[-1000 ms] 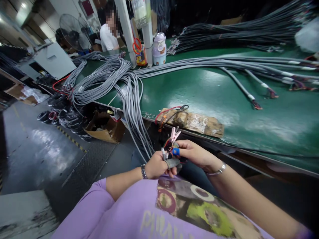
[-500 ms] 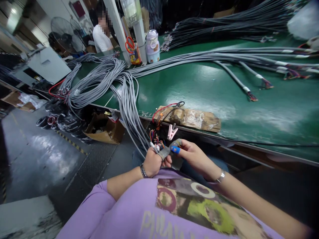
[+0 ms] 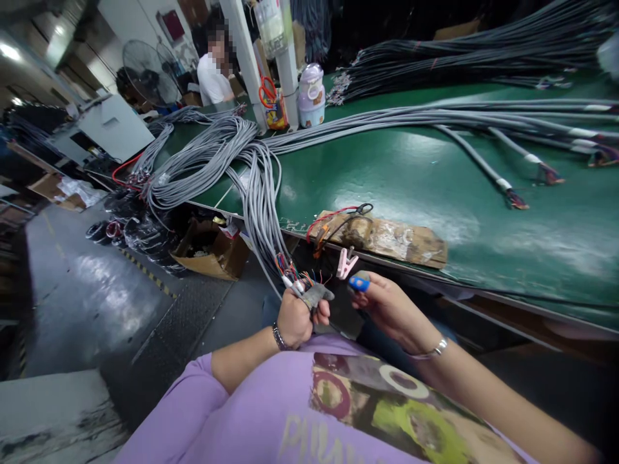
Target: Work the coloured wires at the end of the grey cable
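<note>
My left hand point(image 3: 296, 317) is closed around the end of a grey cable point(image 3: 286, 282), in front of my body. White sleeving and thin coloured wires point(image 3: 305, 278) stick out above its grey-covered thumb. My right hand point(image 3: 384, 299) is apart from it, to the right, with thumb and forefinger pinched together. A blue cover wraps one of its fingertips; whether anything lies in the pinch is too small to tell. Just above the right hand a pink clip point(image 3: 346, 263) hangs at the table edge. A worn wooden block point(image 3: 401, 241) with red and black leads lies behind it.
A thick bundle of grey cables point(image 3: 264, 200) droops over the edge of the green table point(image 3: 338, 174). Stripped cable ends point(image 3: 515, 198) lie at the right. A purple bottle point(image 3: 312, 96) and orange-handled scissors point(image 3: 267, 92) stand near a post. A cardboard box point(image 3: 213, 251) sits below; a person point(image 3: 213, 77) is beyond.
My right hand has drawn away from the left hand, to the right, leaving a gap. My left hand keeps its hold on the cable. The whole view has shifted slightly.
</note>
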A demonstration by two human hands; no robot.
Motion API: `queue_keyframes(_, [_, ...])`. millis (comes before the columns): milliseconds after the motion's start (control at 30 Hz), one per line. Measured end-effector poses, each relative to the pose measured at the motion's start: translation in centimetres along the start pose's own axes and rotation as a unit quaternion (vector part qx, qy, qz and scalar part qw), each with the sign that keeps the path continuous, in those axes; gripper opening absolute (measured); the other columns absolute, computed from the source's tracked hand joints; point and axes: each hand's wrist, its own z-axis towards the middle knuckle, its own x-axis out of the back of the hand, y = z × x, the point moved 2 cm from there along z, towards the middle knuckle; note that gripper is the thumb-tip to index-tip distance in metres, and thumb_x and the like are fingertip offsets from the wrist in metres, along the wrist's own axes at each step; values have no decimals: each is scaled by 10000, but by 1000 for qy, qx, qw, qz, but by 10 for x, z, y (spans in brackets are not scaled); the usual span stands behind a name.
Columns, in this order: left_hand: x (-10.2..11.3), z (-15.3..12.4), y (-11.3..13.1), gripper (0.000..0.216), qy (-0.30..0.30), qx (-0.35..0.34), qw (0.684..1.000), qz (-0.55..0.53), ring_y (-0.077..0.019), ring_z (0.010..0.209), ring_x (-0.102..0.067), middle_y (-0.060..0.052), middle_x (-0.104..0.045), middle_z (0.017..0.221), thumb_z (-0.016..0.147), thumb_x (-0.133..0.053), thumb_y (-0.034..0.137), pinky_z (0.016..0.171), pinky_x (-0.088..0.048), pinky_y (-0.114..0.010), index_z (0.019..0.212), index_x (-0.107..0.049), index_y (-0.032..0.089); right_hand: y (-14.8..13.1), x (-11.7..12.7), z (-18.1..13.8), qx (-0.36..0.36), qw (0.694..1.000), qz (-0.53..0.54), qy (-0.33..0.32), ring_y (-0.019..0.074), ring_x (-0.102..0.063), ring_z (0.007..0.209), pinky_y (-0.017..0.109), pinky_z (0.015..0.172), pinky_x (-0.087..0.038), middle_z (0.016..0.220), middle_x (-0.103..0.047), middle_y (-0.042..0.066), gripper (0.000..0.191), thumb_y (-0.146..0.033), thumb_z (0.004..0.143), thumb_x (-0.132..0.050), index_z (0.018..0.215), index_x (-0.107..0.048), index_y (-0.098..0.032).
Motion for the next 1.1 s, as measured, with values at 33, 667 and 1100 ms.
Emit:
queue_keyframes(33, [-1, 0, 2, 393, -4, -1, 1000, -11, -67, 323, -437, 27, -534, 449, 659, -713, 508, 328, -283, -190, 705, -607, 132, 0, 4, 2, -4, 1000, 27, 12, 70, -402, 450, 205, 459, -434, 496, -491, -50, 303, -378, 624, -833, 587, -601, -186])
queue_keyframes(667, [-22, 4, 12, 430, -78, 60, 995, -14, -73, 311, -437, 28, -531, 436, 600, -746, 528, 329, -322, -200, 667, -575, 139, -3, -17, 31, 2, 995, 95, 5, 132, -565, 588, 260, 568, -490, 678, -654, 23, 423, -578, 654, -760, 754, -708, -170])
queue_keyframes(1100, [-13, -2, 3, 391, -86, 51, 995, 6, -84, 308, -451, 5, -542, 437, 627, -732, 488, 314, -264, -196, 661, -609, 118, -3, -14, 23, -52, 990, 128, -25, 123, -586, 569, 248, 582, -518, 654, -655, 9, 437, -635, 734, -656, 716, -670, -199])
